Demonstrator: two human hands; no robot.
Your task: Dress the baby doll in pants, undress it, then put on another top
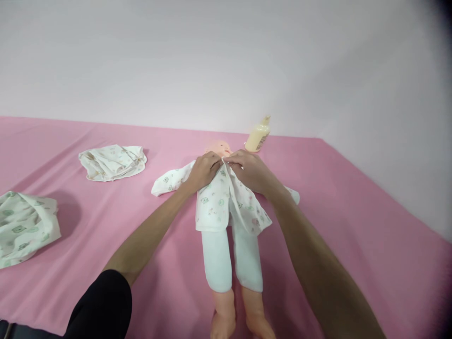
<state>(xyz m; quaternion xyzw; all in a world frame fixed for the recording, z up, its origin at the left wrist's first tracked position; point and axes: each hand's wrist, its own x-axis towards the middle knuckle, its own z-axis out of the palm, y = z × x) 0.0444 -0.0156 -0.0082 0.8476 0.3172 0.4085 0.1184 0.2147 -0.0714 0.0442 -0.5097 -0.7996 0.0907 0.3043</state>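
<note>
A baby doll (217, 147) lies on its back on the pink sheet (353, 226), head away from me, bare feet near the bottom edge. It wears pale trousers (215, 259) and a white printed jacket (215, 205) that hangs open below the chest. My left hand (203, 170) and my right hand (249, 170) meet at the doll's neck. Each pinches one front edge of the jacket at the collar, fingers closed on the cloth. The doll's chin and upper chest are hidden under my hands.
A cream lotion bottle (259, 135) lies tilted just behind the doll's head, near the wall. A crumpled white printed garment (113, 162) lies at the left. A green-printed cloth (24, 226) sits at the far left edge.
</note>
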